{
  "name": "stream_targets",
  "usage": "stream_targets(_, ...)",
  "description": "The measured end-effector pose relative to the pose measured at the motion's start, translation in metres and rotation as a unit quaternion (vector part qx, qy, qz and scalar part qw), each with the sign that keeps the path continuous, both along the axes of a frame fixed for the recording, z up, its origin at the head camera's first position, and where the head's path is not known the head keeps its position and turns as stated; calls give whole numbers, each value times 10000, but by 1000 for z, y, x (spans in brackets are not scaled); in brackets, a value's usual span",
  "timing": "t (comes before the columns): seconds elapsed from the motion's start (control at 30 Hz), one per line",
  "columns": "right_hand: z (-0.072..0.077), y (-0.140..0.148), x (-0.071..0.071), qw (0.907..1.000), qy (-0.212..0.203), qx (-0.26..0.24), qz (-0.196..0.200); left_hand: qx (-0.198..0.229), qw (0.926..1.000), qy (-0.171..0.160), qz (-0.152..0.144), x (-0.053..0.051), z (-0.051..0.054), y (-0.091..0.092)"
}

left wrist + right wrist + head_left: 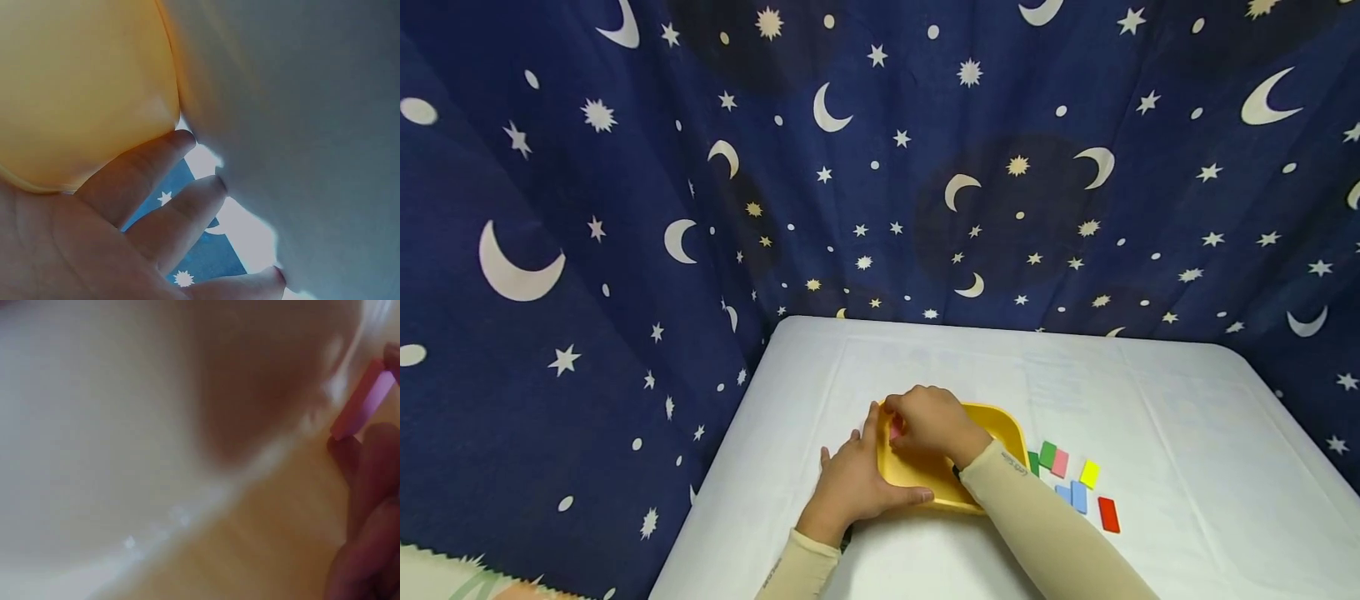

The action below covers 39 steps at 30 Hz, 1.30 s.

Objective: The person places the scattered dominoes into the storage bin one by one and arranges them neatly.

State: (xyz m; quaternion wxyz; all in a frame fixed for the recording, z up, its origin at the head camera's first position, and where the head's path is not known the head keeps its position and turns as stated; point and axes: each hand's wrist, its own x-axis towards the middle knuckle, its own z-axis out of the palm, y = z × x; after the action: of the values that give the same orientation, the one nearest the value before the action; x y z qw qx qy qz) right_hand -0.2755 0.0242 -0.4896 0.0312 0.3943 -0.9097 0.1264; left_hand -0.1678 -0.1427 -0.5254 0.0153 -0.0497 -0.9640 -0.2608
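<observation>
A yellow tray (1009,427) with raised walls sits on the white-covered table. In the head view my left hand (853,482) lies around its near left corner, straight fingers along the left wall and thumb on the near rim. The left wrist view shows spread fingers (181,215) under the tray's outer side (81,81). My right hand (934,423) reaches over the tray into its far left part. Between its thumb and fingertips it pinches a pink rectangular block (364,403), tilted, with the yellow tray surface behind it. The wrist hides part of the tray's inside.
Right of the tray lie loose blocks: green (1048,454), pink (1060,463), yellow (1090,474), blue (1078,497) and red (1108,515). Another green block (1034,463) is partly hidden by the right sleeve. A dark blue curtain (910,183) hangs behind the table (1172,433).
</observation>
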Motion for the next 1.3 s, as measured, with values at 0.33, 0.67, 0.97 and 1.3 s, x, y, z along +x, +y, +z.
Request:
stream_targets(0.33, -12, 0, -4, 9999, -80, -8, 69, -35, 10000, -42, 4, 0, 1, 2)
stream_targets(0.67, -12, 0, -3, 9999, -51, -86, 137, -20, 10000, -81, -27, -1, 0, 3)
stream_targets(0.97, -14, 1, -1, 9997, -163, -154, 113, -73, 10000, -51, -12, 0, -1, 2)
stream_targets(1.3, -18, 1, -6, 9994, -234, -248, 85, -40, 10000, -54, -17, -1, -1, 1)
